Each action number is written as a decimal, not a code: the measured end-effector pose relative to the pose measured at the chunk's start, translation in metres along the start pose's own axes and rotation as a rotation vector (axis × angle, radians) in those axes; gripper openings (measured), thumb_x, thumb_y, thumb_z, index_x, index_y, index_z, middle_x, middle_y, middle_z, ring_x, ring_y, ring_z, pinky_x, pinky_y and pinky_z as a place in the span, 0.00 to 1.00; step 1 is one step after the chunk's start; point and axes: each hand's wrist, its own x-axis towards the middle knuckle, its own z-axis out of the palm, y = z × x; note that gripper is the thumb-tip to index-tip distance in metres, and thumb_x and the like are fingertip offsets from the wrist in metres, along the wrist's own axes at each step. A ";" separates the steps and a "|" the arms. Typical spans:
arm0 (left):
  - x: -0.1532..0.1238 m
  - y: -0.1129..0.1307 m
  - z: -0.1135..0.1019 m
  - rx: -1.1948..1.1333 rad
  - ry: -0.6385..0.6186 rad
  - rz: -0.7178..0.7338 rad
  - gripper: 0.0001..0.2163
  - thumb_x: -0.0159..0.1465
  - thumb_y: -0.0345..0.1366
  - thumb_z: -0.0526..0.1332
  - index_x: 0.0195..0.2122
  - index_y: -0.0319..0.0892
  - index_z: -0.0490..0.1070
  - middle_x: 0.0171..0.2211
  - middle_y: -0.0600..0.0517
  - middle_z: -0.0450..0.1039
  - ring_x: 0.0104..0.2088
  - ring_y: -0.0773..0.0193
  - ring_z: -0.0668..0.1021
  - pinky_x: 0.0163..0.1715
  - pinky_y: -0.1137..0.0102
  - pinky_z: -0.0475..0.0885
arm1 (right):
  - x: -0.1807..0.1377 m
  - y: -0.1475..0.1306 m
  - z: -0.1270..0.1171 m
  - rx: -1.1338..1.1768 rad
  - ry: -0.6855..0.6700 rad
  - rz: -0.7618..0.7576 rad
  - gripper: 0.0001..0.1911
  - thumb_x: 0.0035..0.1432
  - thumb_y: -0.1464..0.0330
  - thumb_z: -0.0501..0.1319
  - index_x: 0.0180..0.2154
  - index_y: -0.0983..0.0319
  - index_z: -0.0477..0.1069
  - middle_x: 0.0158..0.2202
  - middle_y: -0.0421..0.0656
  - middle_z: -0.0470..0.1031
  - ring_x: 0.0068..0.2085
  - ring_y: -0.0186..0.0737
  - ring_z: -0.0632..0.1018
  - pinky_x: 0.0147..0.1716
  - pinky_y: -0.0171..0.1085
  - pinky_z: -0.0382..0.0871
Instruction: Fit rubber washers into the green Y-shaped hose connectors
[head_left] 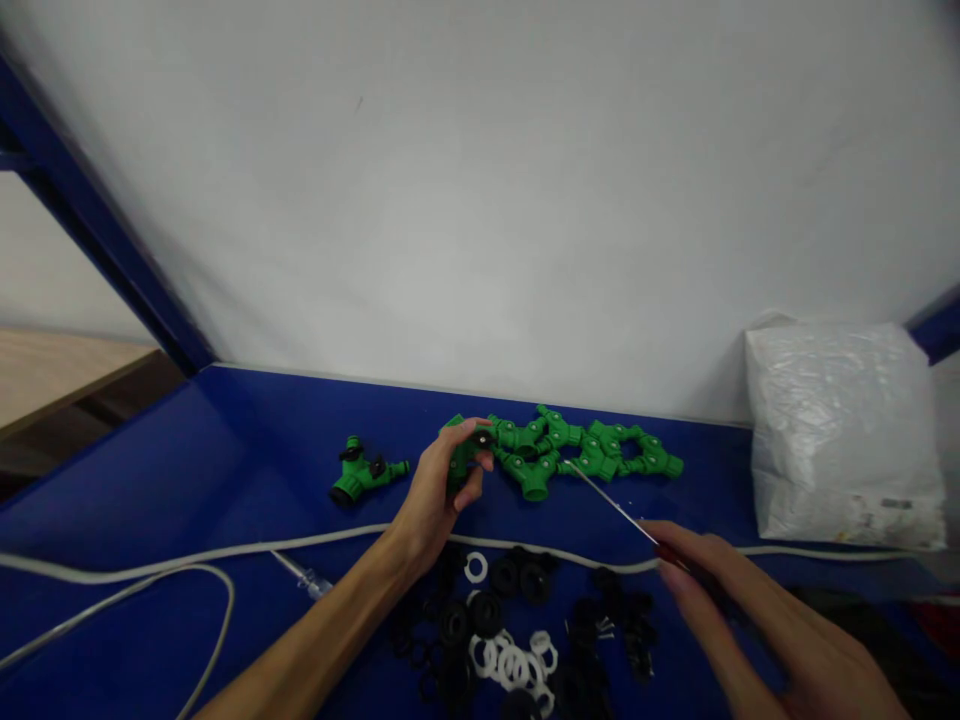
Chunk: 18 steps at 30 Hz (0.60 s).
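Right hand (757, 615) curled round screwdriver (619, 509), left hand (433, 490) gripping green connector (458, 462)

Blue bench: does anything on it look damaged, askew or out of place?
Nothing looks clearly damaged. What stands out is the lone green Y-connector on the left: it lies apart from the cluster of green Y-connectors and carries black knobs, while none show on those.
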 end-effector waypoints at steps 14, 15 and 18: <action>0.001 -0.007 0.002 0.035 0.026 0.010 0.16 0.64 0.45 0.63 0.44 0.38 0.70 0.28 0.50 0.78 0.15 0.77 0.63 0.17 0.75 0.47 | 0.053 -0.042 0.014 -0.230 0.031 -0.493 0.21 0.69 0.80 0.47 0.47 0.64 0.77 0.48 0.49 0.82 0.46 0.48 0.83 0.40 0.41 0.80; 0.001 -0.007 0.002 0.034 0.025 0.010 0.16 0.64 0.45 0.63 0.45 0.38 0.70 0.28 0.51 0.78 0.15 0.77 0.63 0.17 0.75 0.47 | 0.052 -0.040 0.014 -0.226 0.021 -0.493 0.21 0.68 0.80 0.48 0.47 0.64 0.77 0.48 0.49 0.82 0.47 0.49 0.82 0.41 0.42 0.80; 0.000 -0.005 0.003 0.042 0.023 0.007 0.16 0.64 0.45 0.63 0.45 0.38 0.69 0.28 0.51 0.78 0.15 0.77 0.63 0.18 0.75 0.47 | 0.051 -0.037 0.016 -0.170 -0.034 -0.416 0.18 0.68 0.78 0.52 0.49 0.61 0.77 0.49 0.48 0.81 0.48 0.47 0.82 0.43 0.41 0.80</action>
